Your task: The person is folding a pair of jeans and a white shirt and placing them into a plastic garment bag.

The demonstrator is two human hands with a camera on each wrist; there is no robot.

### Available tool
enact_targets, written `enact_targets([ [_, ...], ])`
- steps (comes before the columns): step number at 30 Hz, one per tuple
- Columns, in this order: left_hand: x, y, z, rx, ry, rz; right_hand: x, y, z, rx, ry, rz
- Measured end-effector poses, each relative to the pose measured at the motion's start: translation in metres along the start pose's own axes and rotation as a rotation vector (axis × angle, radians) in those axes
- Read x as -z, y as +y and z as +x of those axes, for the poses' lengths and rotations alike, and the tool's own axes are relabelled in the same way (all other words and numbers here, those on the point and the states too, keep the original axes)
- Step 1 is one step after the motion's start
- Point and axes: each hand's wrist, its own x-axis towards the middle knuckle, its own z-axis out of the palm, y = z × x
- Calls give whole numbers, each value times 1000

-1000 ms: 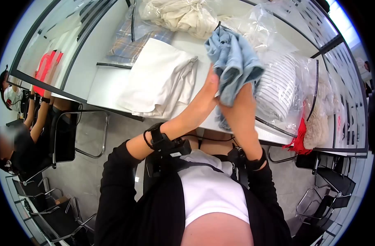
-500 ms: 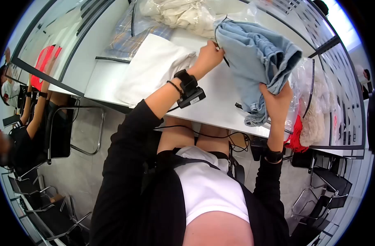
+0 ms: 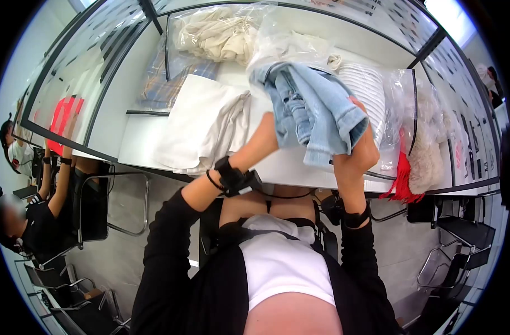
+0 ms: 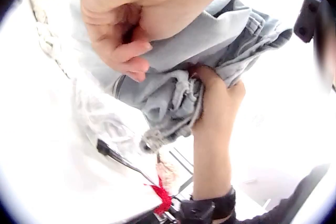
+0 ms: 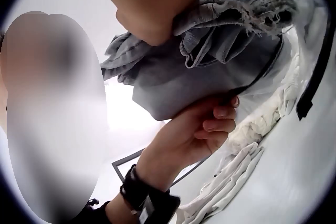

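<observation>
Bunched light-blue denim [image 3: 322,106] hangs between both hands over the table's front part. My left hand [image 3: 263,144] is partly hidden behind its left side; in the right wrist view the left hand [image 5: 197,132] pinches the cloth near a dark strip along its edge, fingers curled. At the right end, my right hand [image 3: 358,153] grips the folded legs from beneath. The left wrist view shows the right hand [image 4: 218,92] sunk into the denim [image 4: 163,98], beside its frayed hem. Some right fingertips are covered by cloth.
Folded white cloth [image 3: 196,123] lies left of the denim, with bagged plaid fabric [image 3: 179,81] behind it. Bagged cream clothing [image 3: 224,36] is at the back. Striped white fabric [image 3: 364,92], red fringe [image 3: 401,178] and beige fluffy material [image 3: 425,167] lie right. Clear partitions flank the table.
The denim has swung leftward and turned, its wide opening now lower. My right hand has moved left with it; my left hand has come down and nearer, partly behind the cloth.
</observation>
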Motion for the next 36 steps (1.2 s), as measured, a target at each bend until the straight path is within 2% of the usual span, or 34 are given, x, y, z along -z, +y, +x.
enact_targets([
  [1, -6, 8, -5, 82, 48, -14, 0, 1, 3, 16, 15, 11],
  [3, -15, -4, -14, 381, 217, -461, 3, 1, -1, 56, -87, 3],
  [4, -16, -9, -19, 490, 226, -589, 6, 1, -4, 71, -138, -5],
  [6, -14, -15, -30, 610, 112, -675, 4, -4, -9, 141, -188, 65],
  [9, 2, -5, -45, 665, -147, -646, -2, -15, -29, 168, -323, 144],
  [10, 6, -2, -48, 659, -213, -610, -4, -18, -35, 174, -375, 159],
  [11, 10, 1, -49, 644, -252, -566, -4, -19, -42, 193, -506, 148],
  [14, 17, 9, -50, 575, -287, -406, 6, -31, -31, 45, -858, 294],
  [18, 22, 11, -42, 443, -197, -171, 16, -7, -7, 53, -1057, 484],
  [20, 22, 13, -38, 370, -145, -52, 3, 14, 20, -268, -1172, 594],
  [23, 19, 16, -32, 249, -58, 152, -24, 8, 46, -443, -1161, 494],
  [26, 21, 19, -27, 142, 31, 359, -51, -6, 50, -439, -1013, 398],
  [29, 29, 26, -19, 58, 139, 542, -65, -19, 77, -500, -1244, 340],
  [33, 34, 27, -7, 36, 274, 679, -90, -15, 66, -416, -1133, 252],
  [36, 41, 17, 2, 128, 376, 644, -88, -17, 61, -556, -1071, 356],
])
